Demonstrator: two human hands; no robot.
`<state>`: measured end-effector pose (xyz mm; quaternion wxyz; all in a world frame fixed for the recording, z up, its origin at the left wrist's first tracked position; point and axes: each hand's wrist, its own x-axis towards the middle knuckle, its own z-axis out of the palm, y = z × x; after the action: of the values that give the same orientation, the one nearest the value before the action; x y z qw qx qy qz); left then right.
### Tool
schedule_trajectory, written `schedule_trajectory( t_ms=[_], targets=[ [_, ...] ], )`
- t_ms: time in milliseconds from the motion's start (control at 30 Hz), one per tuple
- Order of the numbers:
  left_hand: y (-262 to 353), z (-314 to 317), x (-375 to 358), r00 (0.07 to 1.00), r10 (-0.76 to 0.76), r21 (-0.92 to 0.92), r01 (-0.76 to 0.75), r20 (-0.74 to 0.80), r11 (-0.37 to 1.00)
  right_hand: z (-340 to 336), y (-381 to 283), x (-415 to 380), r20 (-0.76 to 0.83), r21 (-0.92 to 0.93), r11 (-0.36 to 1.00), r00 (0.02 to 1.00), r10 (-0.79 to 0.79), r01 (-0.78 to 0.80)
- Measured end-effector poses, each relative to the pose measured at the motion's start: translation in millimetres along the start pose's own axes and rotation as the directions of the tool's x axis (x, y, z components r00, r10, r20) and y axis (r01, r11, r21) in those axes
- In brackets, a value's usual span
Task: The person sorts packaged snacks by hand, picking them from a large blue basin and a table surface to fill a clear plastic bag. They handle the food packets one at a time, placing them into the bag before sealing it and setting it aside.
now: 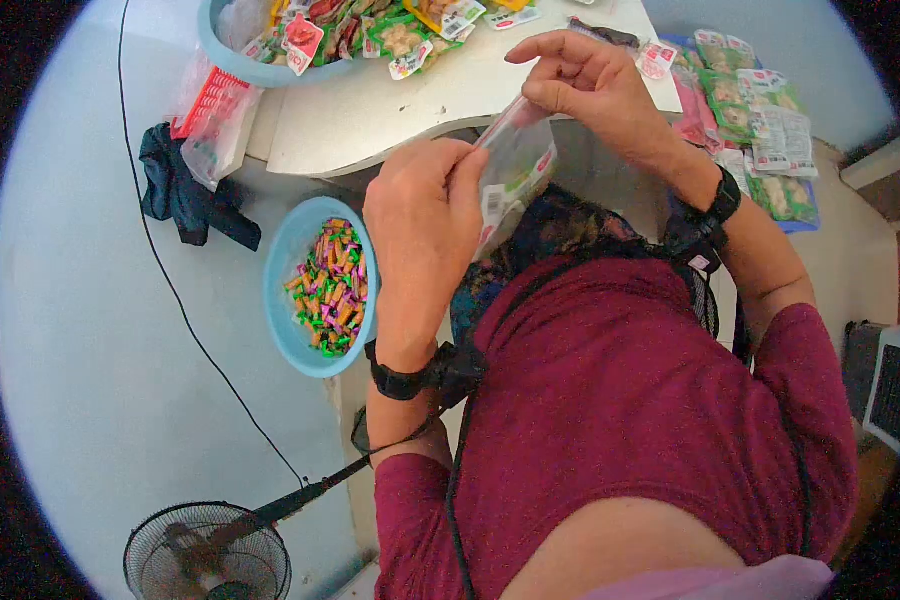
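Between my two hands hangs a clear plastic bag [515, 180] with printed labels and something green showing inside. My left hand [425, 205] is closed, its thumb and fingers pinching one end of the bag's top edge. At the other end of that edge, my right hand [595, 95] pinches with thumb and finger, the other fingers loosely curled. The bag hangs just past the front edge of the white table [370, 125], above my lap. Its lower part shows several label prints, but the contents are hard to make out.
A blue basin [235, 65] of snack packets stands on the table. Another blue basin [270, 290] at left holds small wrapped pieces. Filled packs [770, 130] lie stacked at right. A red basket [215, 100], dark cloth [185, 185] and fan [208, 550] are at left.
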<state>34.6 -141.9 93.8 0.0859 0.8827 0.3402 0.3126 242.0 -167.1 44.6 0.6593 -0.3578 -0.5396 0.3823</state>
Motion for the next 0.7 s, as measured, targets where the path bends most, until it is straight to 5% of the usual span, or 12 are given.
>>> schedule_trajectory(
  t_ms=[200, 567, 700],
  targets=[
    [1.9, -3.9, -5.8, 0.993, 0.119, 0.037, -0.118, -0.027, 0.992, -6.1, 21.9, -0.2, 0.197, -0.104, 0.994, 0.98, -0.016, 0.037],
    [-1.0, -11.6, -17.0, 0.993, 0.111, 0.01, -0.111, -0.039, 0.994, 9.9, 0.1, -12.7, 0.109, -0.199, 0.979, 0.993, 0.054, -0.032],
    [-7.3, -7.5, -18.5, 0.985, 0.15, -0.046, -0.154, -0.081, 0.987, 17.7, -2.8, -10.3, 0.154, -0.058, 0.997, 0.986, 0.065, -0.056]
  ],
)
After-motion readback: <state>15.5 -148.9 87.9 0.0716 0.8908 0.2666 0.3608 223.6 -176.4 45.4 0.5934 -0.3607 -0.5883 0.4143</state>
